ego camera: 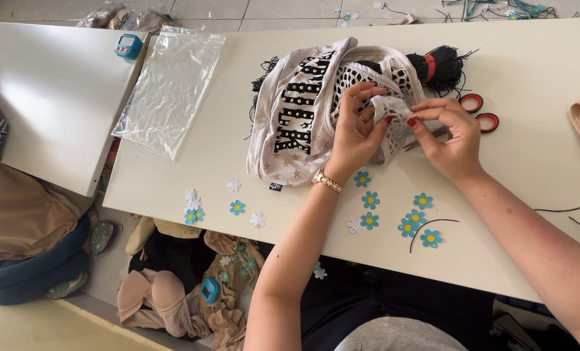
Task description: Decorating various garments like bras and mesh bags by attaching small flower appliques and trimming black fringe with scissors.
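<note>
White mesh garment [316, 104] on the table [530, 84], its edge pinched by both hands: left [355, 133], right [449, 133].

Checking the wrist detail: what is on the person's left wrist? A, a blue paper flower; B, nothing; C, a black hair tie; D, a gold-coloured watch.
D: a gold-coloured watch circles the wrist of the left hand, which grips the white mesh garment.

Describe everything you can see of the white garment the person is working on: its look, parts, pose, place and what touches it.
The white garment looks like soft knit fabric with bold black studded lettering, small star shapes near its lower edge and a black-and-white net panel. It lies crumpled on the pale table, partly over a bundle of black cord. The left hand and right hand both pinch its white edge.
</note>
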